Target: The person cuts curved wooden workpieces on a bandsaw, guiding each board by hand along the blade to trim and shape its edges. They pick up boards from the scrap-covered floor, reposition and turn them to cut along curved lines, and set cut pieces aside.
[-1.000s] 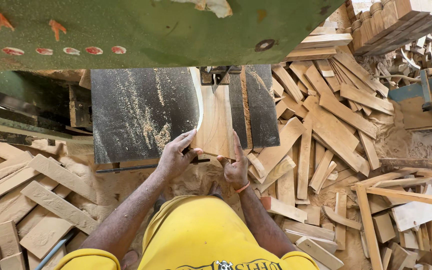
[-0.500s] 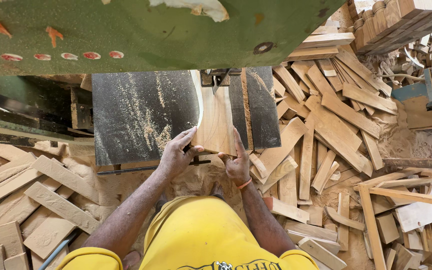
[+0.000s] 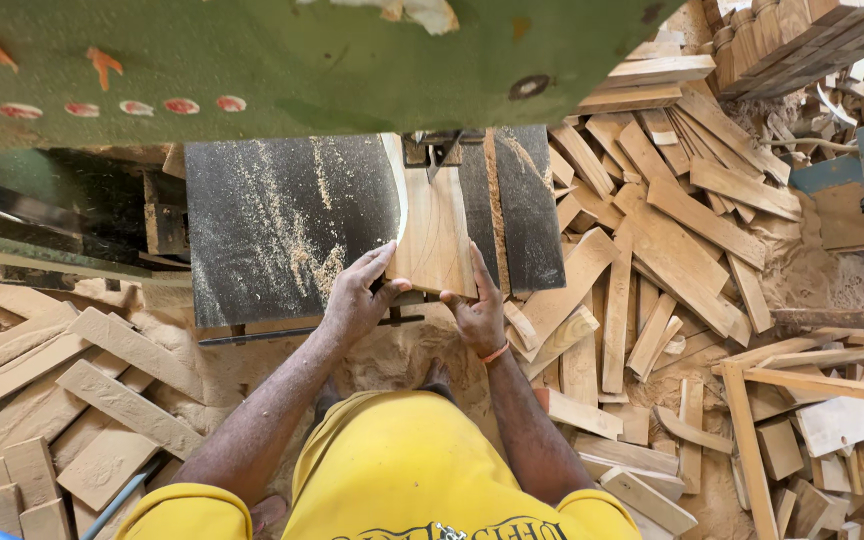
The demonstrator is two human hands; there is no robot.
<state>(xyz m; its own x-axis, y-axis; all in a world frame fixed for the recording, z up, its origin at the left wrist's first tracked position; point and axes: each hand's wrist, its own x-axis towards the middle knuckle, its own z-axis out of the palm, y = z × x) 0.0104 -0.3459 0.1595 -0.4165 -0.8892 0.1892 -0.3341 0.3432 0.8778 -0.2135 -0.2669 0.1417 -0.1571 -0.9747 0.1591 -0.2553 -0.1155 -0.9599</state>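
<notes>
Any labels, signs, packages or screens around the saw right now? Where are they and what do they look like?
No packages or screens.
Machine markings: row of small red-and-white oval marks on the green saw housing, upper left.
Shirt print: dark lettering on the yellow shirt, bottom edge.

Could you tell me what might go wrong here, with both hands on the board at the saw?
1. Both the left hand and right hand grip the near end of the curved wooden board, in line with the blade guide; a slip could carry fingers forward.
2. Sawdust on the dark saw table may let the board skid.
3. Offcuts piled on the floor could trip the person.
</notes>
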